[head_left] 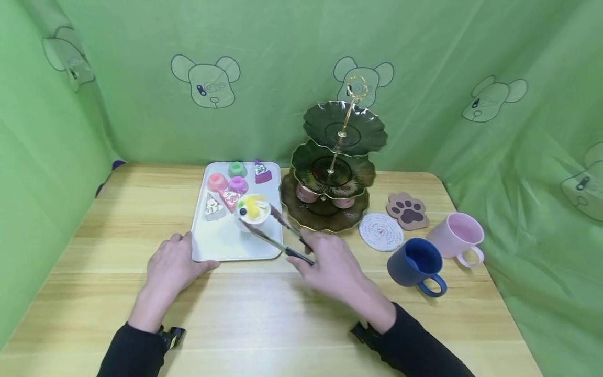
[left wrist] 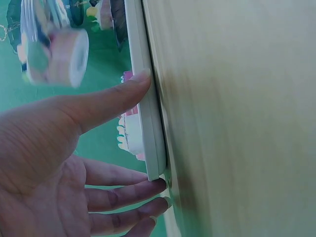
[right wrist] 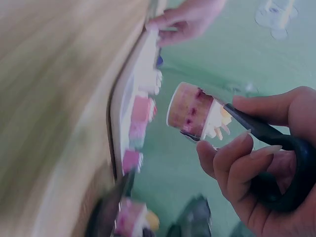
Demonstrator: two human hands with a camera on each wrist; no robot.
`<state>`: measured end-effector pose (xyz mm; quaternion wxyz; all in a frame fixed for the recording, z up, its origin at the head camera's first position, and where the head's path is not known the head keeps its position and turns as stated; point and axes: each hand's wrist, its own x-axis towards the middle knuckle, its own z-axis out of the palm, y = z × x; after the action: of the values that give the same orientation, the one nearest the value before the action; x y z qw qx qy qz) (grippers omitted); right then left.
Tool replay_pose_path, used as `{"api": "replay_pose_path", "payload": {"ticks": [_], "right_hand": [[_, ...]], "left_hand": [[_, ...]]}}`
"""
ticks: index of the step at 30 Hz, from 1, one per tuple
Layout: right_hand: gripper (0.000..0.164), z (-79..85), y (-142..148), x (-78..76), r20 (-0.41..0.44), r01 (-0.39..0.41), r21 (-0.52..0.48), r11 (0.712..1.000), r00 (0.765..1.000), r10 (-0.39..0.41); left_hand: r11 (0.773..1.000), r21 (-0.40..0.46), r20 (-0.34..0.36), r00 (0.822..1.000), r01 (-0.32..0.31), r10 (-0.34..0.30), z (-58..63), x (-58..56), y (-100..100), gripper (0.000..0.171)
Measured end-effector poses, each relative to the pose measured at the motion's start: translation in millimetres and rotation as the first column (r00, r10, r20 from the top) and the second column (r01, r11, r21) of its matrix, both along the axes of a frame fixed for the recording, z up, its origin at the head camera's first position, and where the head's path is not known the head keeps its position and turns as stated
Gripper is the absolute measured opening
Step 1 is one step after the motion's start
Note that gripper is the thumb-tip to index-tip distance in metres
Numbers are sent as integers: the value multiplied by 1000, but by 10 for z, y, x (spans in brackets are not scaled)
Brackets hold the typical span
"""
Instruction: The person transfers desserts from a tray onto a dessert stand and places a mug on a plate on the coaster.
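Tongs [right wrist: 252,124] clasped in right fingers [right wrist: 238,157], dessert cup [head_left: 253,210] between tips, tiered stand [head_left: 365,131] beside tray [head_left: 226,246], left fingers [left wrist: 121,195] apart against tray.

Wooden table [head_left: 282,324], white tray [head_left: 216,246], tiered stand [head_left: 313,162], round coaster [head_left: 381,232], paw-shaped coaster [head_left: 408,211], blue mug [head_left: 409,268], pink mug [head_left: 444,240]

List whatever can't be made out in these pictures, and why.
Head: tops of the pink cups under the stand's middle tier, which hides them.
Head: lettering on the bear prints, too small to read.
Left wrist: markings on the raised dessert cup, blurred.
Right wrist: dark shape at the picture's bottom edge, blurred and cut off.
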<state>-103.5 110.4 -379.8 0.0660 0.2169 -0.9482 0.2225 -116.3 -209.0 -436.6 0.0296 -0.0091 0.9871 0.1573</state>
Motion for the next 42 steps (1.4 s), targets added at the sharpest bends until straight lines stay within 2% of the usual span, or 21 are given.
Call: {"api": "replay_pose_path", "payload": {"ticks": [4, 11, 20, 31, 42], "right_hand": [[61, 47, 257, 45, 2, 51, 7, 999, 999, -51], [62, 73, 620, 96, 36, 133, 57, 989, 990, -135], [64, 33, 943, 71, 33, 193, 113, 975, 980, -198], [60, -26, 1115, -80, 39, 198, 151, 968, 978, -206], [45, -100, 1096, -231, 65, 222, 187, 957, 969, -238]], "left_hand": [[1000, -10, -5, 1000, 0, 0, -10, 3, -26, 91], [1000, -17, 7, 1000, -2, 3, -12, 15, -61, 93], [1000, -22, 28, 1000, -2, 2, -3, 10, -30, 93], [1000, -27, 16, 1000, 10, -10, -1, -8, -2, 90], [1000, -19, 8, 1000, 14, -14, 11, -2, 11, 88]]}}
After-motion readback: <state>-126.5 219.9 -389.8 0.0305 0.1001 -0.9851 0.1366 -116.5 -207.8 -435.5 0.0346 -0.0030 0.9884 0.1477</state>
